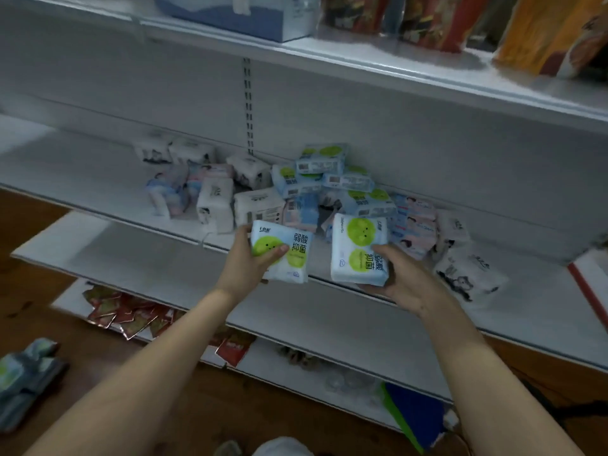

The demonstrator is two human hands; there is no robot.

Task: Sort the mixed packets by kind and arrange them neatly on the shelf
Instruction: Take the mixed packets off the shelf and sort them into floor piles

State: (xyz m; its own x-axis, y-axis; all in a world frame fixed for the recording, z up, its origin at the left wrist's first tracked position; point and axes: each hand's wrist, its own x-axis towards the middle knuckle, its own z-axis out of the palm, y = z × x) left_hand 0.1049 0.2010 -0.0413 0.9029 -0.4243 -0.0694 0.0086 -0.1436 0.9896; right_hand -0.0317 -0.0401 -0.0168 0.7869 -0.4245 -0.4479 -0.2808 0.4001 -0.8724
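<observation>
My left hand (251, 258) grips a light-blue packet with a green circle (285, 250), thumb across its front. My right hand (403, 278) holds a second packet of the same kind (357, 248) upright from its right side. Both packets hang just in front of the white shelf (98, 179), at its front edge. Behind them lies a mixed heap: white packets with black print (258, 207), more green-circle packets (320, 162), pale pink-and-blue packets (416, 222) and a blue-pink packet (166, 189) at the left.
A lower white shelf (148, 258) juts out below, with red sachets (128, 312) under it. Blue-green packets (23, 373) lie on the wooden floor at left. The upper shelf carries a blue box (250, 14) and orange-red bags (437, 21).
</observation>
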